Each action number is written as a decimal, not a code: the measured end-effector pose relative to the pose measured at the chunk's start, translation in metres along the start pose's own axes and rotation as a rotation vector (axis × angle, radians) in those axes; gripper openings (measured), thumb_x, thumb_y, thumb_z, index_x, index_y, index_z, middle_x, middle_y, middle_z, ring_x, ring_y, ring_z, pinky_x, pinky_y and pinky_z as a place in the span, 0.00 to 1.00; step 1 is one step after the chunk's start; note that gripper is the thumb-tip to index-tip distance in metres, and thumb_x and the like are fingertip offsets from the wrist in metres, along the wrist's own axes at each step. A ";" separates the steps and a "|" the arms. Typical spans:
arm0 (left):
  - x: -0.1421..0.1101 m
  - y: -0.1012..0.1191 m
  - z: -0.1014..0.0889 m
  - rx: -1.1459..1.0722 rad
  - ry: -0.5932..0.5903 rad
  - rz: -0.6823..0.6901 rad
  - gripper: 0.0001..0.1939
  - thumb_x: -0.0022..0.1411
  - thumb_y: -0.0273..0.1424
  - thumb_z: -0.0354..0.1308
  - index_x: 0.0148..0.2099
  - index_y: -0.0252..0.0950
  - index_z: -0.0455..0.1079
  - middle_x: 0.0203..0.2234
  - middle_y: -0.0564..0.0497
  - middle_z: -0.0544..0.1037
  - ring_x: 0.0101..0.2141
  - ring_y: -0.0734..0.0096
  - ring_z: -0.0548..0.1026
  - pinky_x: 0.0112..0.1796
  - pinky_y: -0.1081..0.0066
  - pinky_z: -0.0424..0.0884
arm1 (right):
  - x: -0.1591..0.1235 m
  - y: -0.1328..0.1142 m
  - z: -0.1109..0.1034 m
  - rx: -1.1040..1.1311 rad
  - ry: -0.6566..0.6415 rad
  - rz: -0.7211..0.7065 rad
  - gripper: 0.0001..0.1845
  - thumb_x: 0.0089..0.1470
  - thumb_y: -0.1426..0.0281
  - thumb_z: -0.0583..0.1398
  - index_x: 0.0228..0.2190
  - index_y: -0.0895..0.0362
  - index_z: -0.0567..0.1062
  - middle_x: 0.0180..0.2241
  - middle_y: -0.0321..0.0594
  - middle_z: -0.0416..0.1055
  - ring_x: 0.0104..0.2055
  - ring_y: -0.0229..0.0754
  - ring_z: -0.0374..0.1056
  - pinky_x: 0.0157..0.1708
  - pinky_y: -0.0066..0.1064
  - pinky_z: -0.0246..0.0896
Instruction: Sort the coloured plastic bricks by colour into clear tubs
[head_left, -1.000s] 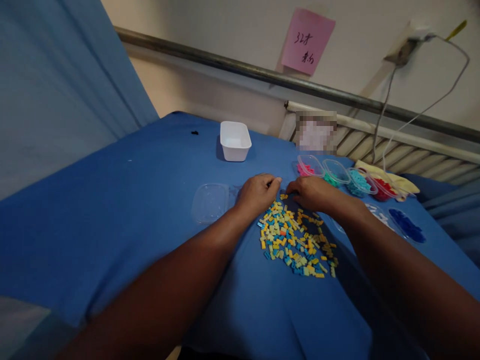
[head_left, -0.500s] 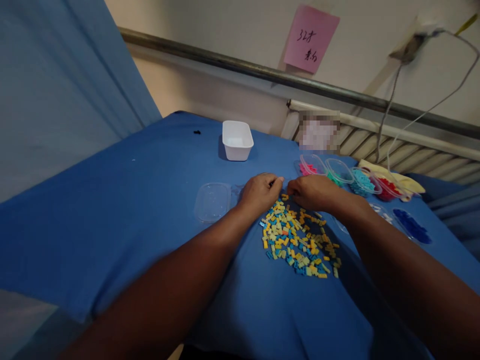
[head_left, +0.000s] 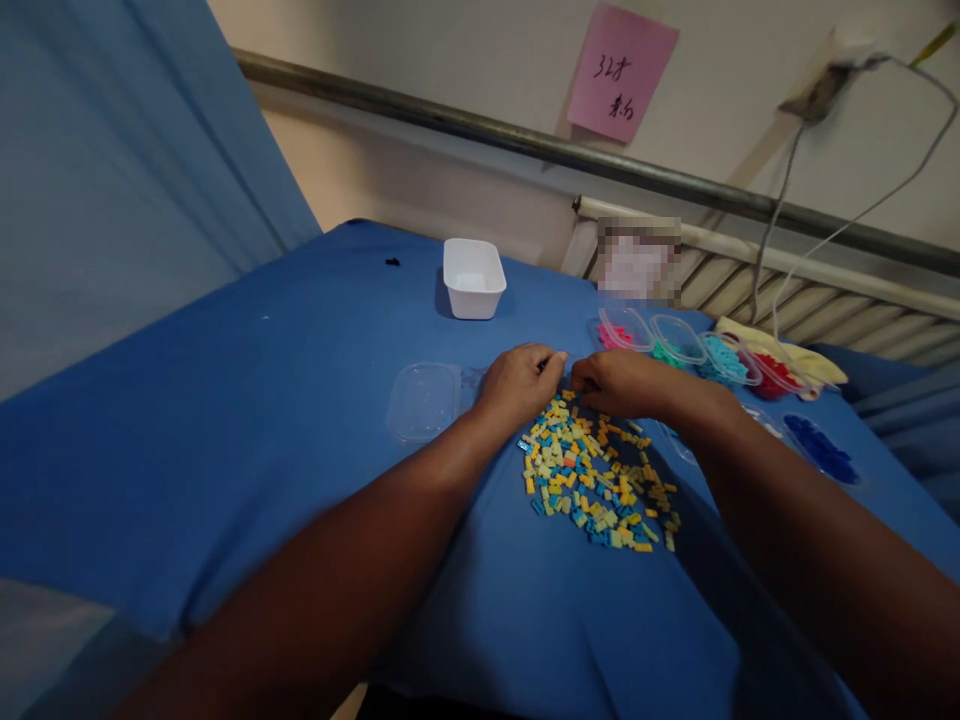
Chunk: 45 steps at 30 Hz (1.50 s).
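Right hand (head_left: pixel 619 383) came slightly nearer left hand (head_left: pixel 517 382); either grip's closure I cannot tell, but bricks (head_left: pixel 555 460) look light, stiff, best pinched by sides.

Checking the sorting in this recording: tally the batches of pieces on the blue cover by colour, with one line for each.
Pink batch: 1
Green batch: 1
Turquoise batch: 1
Red batch: 1
White batch, partly hidden: 1
Dark blue batch: 1
Mixed pile, mostly yellow and blue: 1
Total: 7
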<state>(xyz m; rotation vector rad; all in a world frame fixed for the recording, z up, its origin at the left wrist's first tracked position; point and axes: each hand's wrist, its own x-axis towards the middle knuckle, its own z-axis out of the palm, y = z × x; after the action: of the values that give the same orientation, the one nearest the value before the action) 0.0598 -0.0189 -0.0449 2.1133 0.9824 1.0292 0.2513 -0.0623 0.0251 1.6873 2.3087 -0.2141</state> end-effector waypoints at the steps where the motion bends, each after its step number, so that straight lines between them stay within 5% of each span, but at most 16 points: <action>1: 0.000 0.000 0.000 0.000 -0.001 0.000 0.24 0.77 0.39 0.56 0.26 0.39 0.61 0.24 0.54 0.68 0.29 0.68 0.66 0.33 0.63 0.54 | 0.000 0.000 -0.001 0.004 0.001 -0.004 0.11 0.60 0.70 0.66 0.44 0.54 0.85 0.39 0.42 0.85 0.37 0.45 0.76 0.33 0.33 0.54; 18: 0.000 0.001 -0.001 -0.015 0.014 0.002 0.25 0.76 0.39 0.55 0.25 0.39 0.57 0.22 0.56 0.63 0.28 0.70 0.63 0.33 0.64 0.51 | -0.010 0.010 0.000 -0.003 0.053 0.094 0.12 0.61 0.73 0.63 0.44 0.58 0.85 0.38 0.45 0.85 0.37 0.46 0.76 0.33 0.33 0.55; 26: 0.001 0.000 0.000 -0.018 0.007 0.007 0.24 0.77 0.38 0.55 0.26 0.38 0.59 0.23 0.55 0.66 0.29 0.70 0.65 0.33 0.65 0.53 | 0.001 0.001 0.003 -0.030 0.058 0.078 0.18 0.62 0.68 0.64 0.52 0.56 0.85 0.46 0.50 0.86 0.44 0.52 0.80 0.37 0.35 0.59; 35: 0.000 0.000 -0.001 -0.009 -0.001 -0.007 0.24 0.76 0.39 0.55 0.26 0.38 0.62 0.23 0.54 0.68 0.30 0.69 0.66 0.33 0.65 0.54 | 0.010 -0.008 -0.003 0.050 0.079 0.085 0.14 0.57 0.73 0.66 0.45 0.55 0.87 0.40 0.46 0.87 0.40 0.49 0.80 0.34 0.33 0.61; 40: 0.001 -0.004 0.000 0.010 0.008 -0.010 0.24 0.76 0.41 0.55 0.26 0.38 0.62 0.24 0.54 0.69 0.30 0.69 0.68 0.33 0.65 0.55 | -0.027 0.021 -0.001 0.209 0.223 0.139 0.18 0.57 0.72 0.64 0.47 0.55 0.86 0.36 0.39 0.86 0.36 0.43 0.79 0.35 0.29 0.65; 45: 0.004 -0.007 0.000 0.017 -0.007 -0.007 0.22 0.75 0.41 0.56 0.27 0.38 0.68 0.24 0.53 0.73 0.30 0.68 0.71 0.33 0.66 0.58 | -0.091 0.073 0.028 0.245 0.286 0.340 0.14 0.55 0.69 0.64 0.42 0.54 0.86 0.32 0.37 0.84 0.32 0.44 0.79 0.32 0.31 0.65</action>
<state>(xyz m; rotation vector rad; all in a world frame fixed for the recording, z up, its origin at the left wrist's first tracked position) 0.0589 -0.0118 -0.0484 2.1251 0.9975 1.0126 0.3499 -0.1306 0.0293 2.3366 2.2049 -0.2033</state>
